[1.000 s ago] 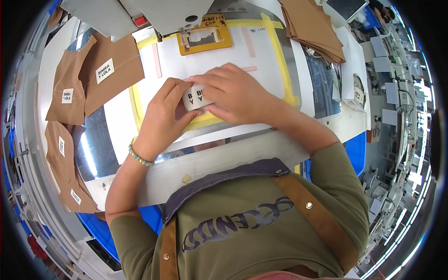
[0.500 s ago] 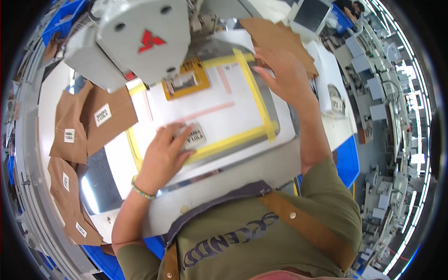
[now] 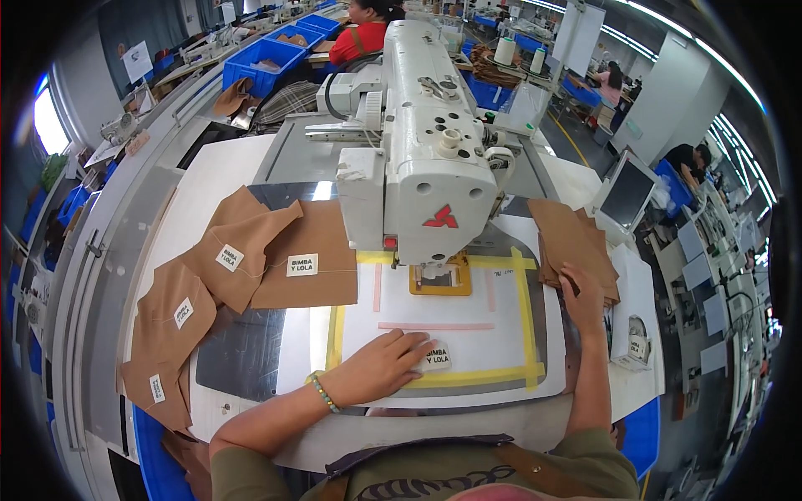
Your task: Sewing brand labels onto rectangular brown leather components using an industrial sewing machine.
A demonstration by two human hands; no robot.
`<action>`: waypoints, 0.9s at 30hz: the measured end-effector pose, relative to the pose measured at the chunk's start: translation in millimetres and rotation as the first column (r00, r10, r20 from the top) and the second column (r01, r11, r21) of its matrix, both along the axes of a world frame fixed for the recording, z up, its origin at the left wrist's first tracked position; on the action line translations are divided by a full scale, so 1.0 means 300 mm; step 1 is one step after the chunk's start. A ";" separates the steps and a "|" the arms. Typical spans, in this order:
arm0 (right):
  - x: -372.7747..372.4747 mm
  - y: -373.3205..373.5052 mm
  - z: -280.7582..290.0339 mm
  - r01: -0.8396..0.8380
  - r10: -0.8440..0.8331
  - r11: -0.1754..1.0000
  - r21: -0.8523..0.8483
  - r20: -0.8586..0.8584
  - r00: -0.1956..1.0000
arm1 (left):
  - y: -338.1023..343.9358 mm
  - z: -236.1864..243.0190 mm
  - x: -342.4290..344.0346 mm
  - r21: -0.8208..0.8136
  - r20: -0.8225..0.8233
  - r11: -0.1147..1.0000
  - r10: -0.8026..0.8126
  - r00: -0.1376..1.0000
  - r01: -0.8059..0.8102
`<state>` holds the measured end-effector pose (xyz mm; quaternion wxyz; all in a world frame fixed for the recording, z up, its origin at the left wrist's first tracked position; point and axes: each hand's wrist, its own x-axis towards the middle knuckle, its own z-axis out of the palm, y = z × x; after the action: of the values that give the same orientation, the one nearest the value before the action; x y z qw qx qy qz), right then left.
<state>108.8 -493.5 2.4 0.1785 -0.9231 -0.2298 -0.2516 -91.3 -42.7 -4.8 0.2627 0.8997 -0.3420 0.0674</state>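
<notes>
My left hand (image 3: 380, 366) lies over the near edge of a white paper template (image 3: 409, 341), fingers stretched out. Its fingertips touch a small white label (image 3: 438, 357) with dark print. At the right, my right hand (image 3: 584, 302) reaches the near edge of a stack of brown fabric pieces (image 3: 572, 242). Thumb and forefinger are apart there, with the fingertips against the stack. Yellow tape borders the template, and pink strips mark it. Beyond the label, a yellow metal frame (image 3: 440, 291) sits under the head of a white sewing machine (image 3: 439, 184).
Brown pieces with sewn-on labels (image 3: 302, 288) trail leftward, joined by thread. A small white box (image 3: 632, 344) holding labels stands at right, near a dark screen (image 3: 626, 190). Blue bins (image 3: 642, 434) flank the table. Other people work farther off, one in red (image 3: 357, 42).
The view has tilted upward, showing more of the machine and room. My right hand has moved from the template's far right corner to the brown stack's near edge. My left hand stays by the label.
</notes>
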 end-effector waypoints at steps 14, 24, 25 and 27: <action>0.013 0.020 -0.012 -0.082 0.098 0.982 0.173 -0.087 0.991 | -0.004 -0.012 -0.002 -0.008 -0.031 1.000 -0.001 1.000 0.000; 0.008 0.013 0.000 -0.087 0.105 0.987 0.137 -0.132 0.986 | -0.005 -0.027 -0.001 0.030 0.084 0.999 -0.018 0.996 0.016; 0.011 0.012 0.000 -0.098 0.120 0.982 0.162 -0.134 0.984 | -0.004 -0.026 -0.001 0.021 0.092 1.000 -0.021 0.996 0.019; 0.017 0.009 -0.003 -0.109 0.136 0.976 0.190 -0.136 0.981 | -0.003 -0.026 0.000 0.015 0.099 1.000 -0.024 0.995 0.022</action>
<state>113.8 -490.8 1.4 0.2937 -0.9031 -0.2484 -0.1909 -91.3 -43.7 -12.6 0.2400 0.8931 -0.3653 0.1066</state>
